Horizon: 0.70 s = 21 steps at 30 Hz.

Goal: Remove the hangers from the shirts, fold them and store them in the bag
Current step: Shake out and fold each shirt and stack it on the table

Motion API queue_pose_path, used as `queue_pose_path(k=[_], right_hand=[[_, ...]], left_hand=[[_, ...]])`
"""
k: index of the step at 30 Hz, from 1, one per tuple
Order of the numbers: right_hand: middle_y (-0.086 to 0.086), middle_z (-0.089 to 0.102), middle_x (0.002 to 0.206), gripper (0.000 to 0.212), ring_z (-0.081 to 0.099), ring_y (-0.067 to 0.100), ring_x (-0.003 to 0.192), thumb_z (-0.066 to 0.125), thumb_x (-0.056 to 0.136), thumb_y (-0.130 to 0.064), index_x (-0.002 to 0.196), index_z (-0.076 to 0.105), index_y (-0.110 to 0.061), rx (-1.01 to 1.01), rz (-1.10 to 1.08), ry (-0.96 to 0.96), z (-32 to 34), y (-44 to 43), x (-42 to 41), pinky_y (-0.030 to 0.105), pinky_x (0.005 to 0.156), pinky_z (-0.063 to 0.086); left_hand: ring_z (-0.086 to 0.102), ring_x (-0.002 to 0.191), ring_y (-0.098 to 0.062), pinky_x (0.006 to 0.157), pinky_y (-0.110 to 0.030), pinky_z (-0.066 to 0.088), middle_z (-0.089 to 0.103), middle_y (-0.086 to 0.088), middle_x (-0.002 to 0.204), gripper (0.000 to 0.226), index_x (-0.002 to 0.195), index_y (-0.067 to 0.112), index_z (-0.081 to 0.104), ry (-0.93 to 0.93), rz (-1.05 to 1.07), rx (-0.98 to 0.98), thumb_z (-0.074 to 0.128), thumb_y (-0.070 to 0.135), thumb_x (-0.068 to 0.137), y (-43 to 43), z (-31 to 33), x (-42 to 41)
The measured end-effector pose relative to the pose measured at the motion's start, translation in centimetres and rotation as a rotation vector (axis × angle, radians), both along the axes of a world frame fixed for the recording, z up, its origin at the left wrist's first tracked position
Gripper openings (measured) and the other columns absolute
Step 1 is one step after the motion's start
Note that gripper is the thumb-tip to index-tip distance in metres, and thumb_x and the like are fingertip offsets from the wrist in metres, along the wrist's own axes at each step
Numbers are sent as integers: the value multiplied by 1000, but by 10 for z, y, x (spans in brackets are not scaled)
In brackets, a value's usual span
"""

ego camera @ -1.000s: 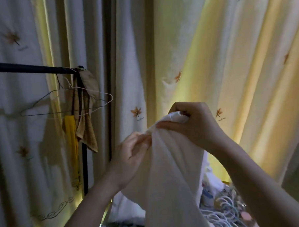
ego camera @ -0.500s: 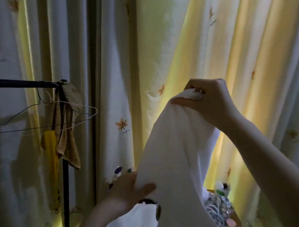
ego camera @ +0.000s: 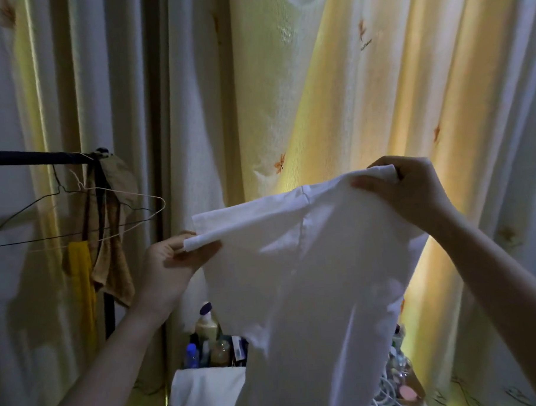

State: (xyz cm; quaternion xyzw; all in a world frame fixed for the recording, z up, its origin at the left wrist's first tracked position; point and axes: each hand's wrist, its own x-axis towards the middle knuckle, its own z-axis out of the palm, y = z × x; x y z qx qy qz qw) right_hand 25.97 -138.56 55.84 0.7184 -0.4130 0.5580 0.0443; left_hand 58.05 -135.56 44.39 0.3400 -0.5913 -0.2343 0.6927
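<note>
**Head view.** A white shirt [ego camera: 310,277] hangs free at centre, off its hanger and stretched between two hands in front of a pale curtain [ego camera: 332,92]. The left hand [ego camera: 174,262] pinches the hem of one sleeve, with the thumb over the cloth. The right hand [ego camera: 410,190], higher and to the right, is clamped on a bunched fold at the top of the shirt. Two bare wire hangers [ego camera: 77,217] hang from the dark rail [ego camera: 28,158] at left, beside a brown cloth [ego camera: 115,261] and a yellow cloth [ego camera: 79,272]. Judged progress: the hanger step is complete for this shirt. Folding has barely begun, since the body hangs at full length, and storing is not yet done. No bag can be identified with certainty; the white shape [ego camera: 204,389] low at centre may be one, or may be another garment. No further shirts on hangers are visible. Bottles [ego camera: 207,328] stand below the left hand, and coiled cables [ego camera: 388,394] lie at lower right. Writing: a short line of script sits under a leaf motif on the curtain, upper right, too small to read. The bottle labels are illegible.
</note>
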Motion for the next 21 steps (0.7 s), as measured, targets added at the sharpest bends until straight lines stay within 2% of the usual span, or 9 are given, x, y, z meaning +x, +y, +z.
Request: queue_pose_path(k=[4,7,10,11,13,14,16,19,21], right_hand=[[-24,64,62,13,54,-12,59,71,81,-33,69,68,-33,39,46,5,3,1,2,1,53,38],[-15,64,63,13,52,-9,57,67,85,-33,74,69,-27,62,84,-12,0,-3,0,4,52,39],[-10,60,63,21,49,-7,53,63,88,-35,70,63,-23,65,59,-32,-2,-7,4,7,48,37],[-10,58,62,23,48,-8,51,62,89,-36,69,61,-23,65,44,-45,0,-9,6,7,46,35],[-10,55,61,25,46,-7,48,61,89,-37,71,60,-20,66,11,-62,2,-14,12,9,44,33],[-10,54,61,25,46,-7,48,61,89,-37,72,60,-18,69,10,-64,1,-18,13,9,44,33],[-9,54,62,24,46,-6,49,63,89,-36,74,62,-16,101,40,-48,-4,-23,16,8,45,34],[-9,57,64,24,49,-5,53,64,88,-35,77,64,-15,149,108,-26,-14,-26,19,8,48,38],[-13,60,60,21,52,-5,54,65,88,-35,73,65,-20,161,160,-56,-16,-25,20,8,50,40]], left_hand=[[70,75,-12,60,-21,58,72,-1,84,32,88,10,67,86,-40,74,69,29,63,1,1,-2],[71,72,-16,57,-22,57,73,-5,82,31,90,10,66,108,-134,103,69,27,65,2,11,2],[70,60,-9,49,-20,55,73,1,67,13,86,14,66,208,-316,237,58,25,85,-6,-3,10],[69,57,-5,49,-18,54,73,5,64,21,83,15,68,204,-375,312,53,27,91,-7,-16,12],[67,67,2,65,-10,52,73,10,69,31,87,25,69,149,-450,543,53,51,90,-17,-45,9],[69,81,-2,79,-13,52,75,5,81,58,96,21,70,112,-557,610,48,72,79,-19,-61,6],[61,115,-22,99,-32,49,68,-11,118,92,121,12,64,165,-801,710,35,84,71,-19,-85,-1],[62,115,-22,88,-30,54,67,-8,121,65,121,15,64,123,-690,649,70,60,75,-28,-102,-13],[63,112,-30,84,-32,55,67,-15,119,48,114,17,68,147,-582,594,76,45,76,-32,-102,-18]])
